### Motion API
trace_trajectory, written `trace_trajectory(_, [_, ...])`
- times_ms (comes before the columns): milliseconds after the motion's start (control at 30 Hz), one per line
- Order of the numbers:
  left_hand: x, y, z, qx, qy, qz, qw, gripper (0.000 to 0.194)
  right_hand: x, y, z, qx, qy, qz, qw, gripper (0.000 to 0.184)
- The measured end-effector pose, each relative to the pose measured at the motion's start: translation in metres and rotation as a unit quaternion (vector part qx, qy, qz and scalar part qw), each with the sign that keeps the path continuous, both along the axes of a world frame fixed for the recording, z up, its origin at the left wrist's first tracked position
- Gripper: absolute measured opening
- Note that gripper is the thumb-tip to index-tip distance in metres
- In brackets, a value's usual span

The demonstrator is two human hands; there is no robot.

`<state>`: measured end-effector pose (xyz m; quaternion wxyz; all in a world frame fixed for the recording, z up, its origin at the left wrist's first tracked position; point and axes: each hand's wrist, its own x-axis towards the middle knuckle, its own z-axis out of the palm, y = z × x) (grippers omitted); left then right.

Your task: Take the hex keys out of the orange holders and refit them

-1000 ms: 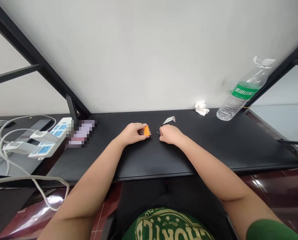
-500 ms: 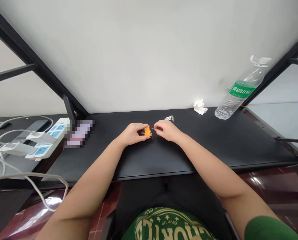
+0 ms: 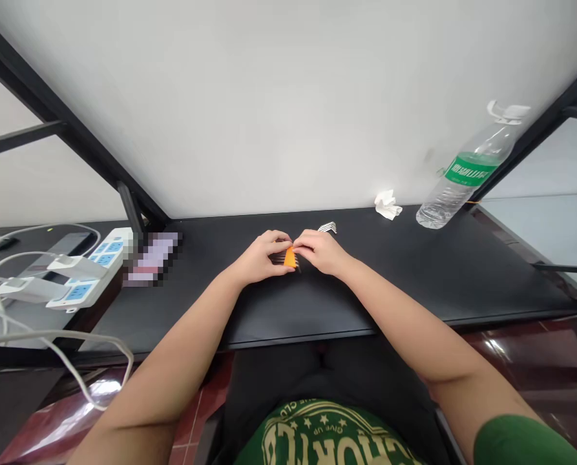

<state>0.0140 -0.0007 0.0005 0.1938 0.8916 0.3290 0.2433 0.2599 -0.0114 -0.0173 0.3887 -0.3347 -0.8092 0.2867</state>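
Note:
A small orange holder with thin dark metal keys sticking out of it rests on the black table. My left hand is closed round the holder's left side. My right hand pinches at the holder's right edge, fingers pressed together on a thin metal key that is too small to see clearly. A loose bunch of silver L-shaped keys lies on the table just behind my right hand.
A clear water bottle with a green label stands at the back right, a crumpled white tissue to its left. A white power strip with plugs and grey cables lies at the left, beside a blurred patch.
My right hand has moved left from beside the holder until its fingertips meet the orange holder. My left hand has kept hold of the holder and tilted it slightly.

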Motion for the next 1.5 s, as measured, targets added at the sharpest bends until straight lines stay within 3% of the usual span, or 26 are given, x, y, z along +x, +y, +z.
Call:
trace_trajectory(67, [0.004,-0.002,0.0,-0.03,-0.032,-0.012,0.999,0.048,-0.004,0.0,0.0,-0.106,0.116,0.017,0.987,0.012])
trace_trajectory(133, [0.009,-0.005,0.0,-0.049,-0.067,-0.026,0.996,0.049,-0.008,0.0,-0.001,-0.23,0.2,0.034,0.952,0.034])
trace_trajectory(200, [0.014,-0.005,-0.001,-0.053,-0.089,-0.041,0.994,0.048,-0.011,0.003,-0.004,-0.33,0.228,0.053,0.914,0.053])
trace_trajectory(267, [0.016,-0.001,-0.001,-0.053,-0.097,-0.041,0.993,0.049,-0.009,0.008,-0.007,-0.369,0.216,0.052,0.903,0.06])
trace_trajectory(333, [0.012,0.008,-0.002,-0.051,-0.085,-0.011,0.995,0.05,0.001,0.015,-0.008,-0.321,0.172,-0.002,0.931,0.054])
trace_trajectory(400, [0.001,0.023,-0.002,-0.047,-0.047,0.05,0.996,0.048,0.018,0.025,-0.007,-0.204,0.07,-0.107,0.971,0.038])
trace_trajectory(433, [-0.005,0.031,-0.003,-0.046,-0.021,0.089,0.995,0.045,0.028,0.029,-0.007,-0.141,-0.006,-0.164,0.976,0.027])
trace_trajectory(500, [-0.02,0.047,-0.005,-0.043,0.045,0.163,0.985,0.04,0.047,0.037,-0.007,-0.083,-0.13,-0.235,0.96,0.008])
trace_trajectory(567, [-0.032,0.059,-0.009,-0.039,0.12,0.215,0.968,0.036,0.062,0.043,-0.009,-0.079,-0.202,-0.264,0.94,0.016])
trace_trajectory(667, [-0.043,0.069,-0.016,-0.048,0.182,0.275,0.943,0.035,0.07,0.046,-0.014,-0.085,-0.258,-0.269,0.924,0.024])
trace_trajectory(800, [-0.048,0.068,-0.022,-0.049,0.178,0.312,0.932,0.051,0.067,0.045,-0.017,-0.086,-0.288,-0.252,0.92,0.022])
trace_trajectory(933, [-0.044,0.05,-0.016,-0.001,0.106,0.29,0.951,0.044,0.065,0.044,-0.015,-0.083,-0.279,-0.261,0.92,0.027])
trace_trajectory(1000, [-0.038,0.039,-0.012,-0.04,0.095,0.229,0.968,0.038,0.064,0.044,-0.014,-0.087,-0.287,-0.256,0.919,0.029])
trace_trajectory(1067, [-0.031,0.029,-0.009,-0.064,0.125,0.192,0.971,0.048,0.062,0.044,-0.014,-0.093,-0.299,-0.252,0.916,0.027])
trace_trajectory(1200, [-0.022,0.023,-0.007,-0.092,0.136,0.221,0.961,0.047,0.05,0.038,-0.008,-0.106,-0.325,-0.247,0.907,0.014])
trace_trajectory(1300, [-0.022,0.025,-0.009,-0.134,0.114,0.216,0.96,0.046,0.039,0.028,-0.003,-0.142,-0.346,-0.201,0.905,0.011])
trace_trajectory(1500, [-0.015,0.021,-0.017,-0.113,0.045,0.158,0.98,0.049,0.023,0.015,-0.006,-0.112,-0.239,-0.073,0.962,0.015])
